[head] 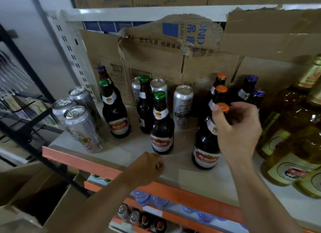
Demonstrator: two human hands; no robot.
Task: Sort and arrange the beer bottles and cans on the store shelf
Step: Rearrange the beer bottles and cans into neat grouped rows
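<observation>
Pinching the front orange-capped bottle [207, 140] by its neck, the right hand [238, 128] risks toppling neighbouring bottles, while the left hand [147, 168] rests fisted, empty.

Yellow bottles [293, 142] cropped at right edge

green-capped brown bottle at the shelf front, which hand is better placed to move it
Left, probably: the left hand is a loose fist just below the green-capped brown bottle; the right hand is at the orange-capped brown bottle.
</observation>
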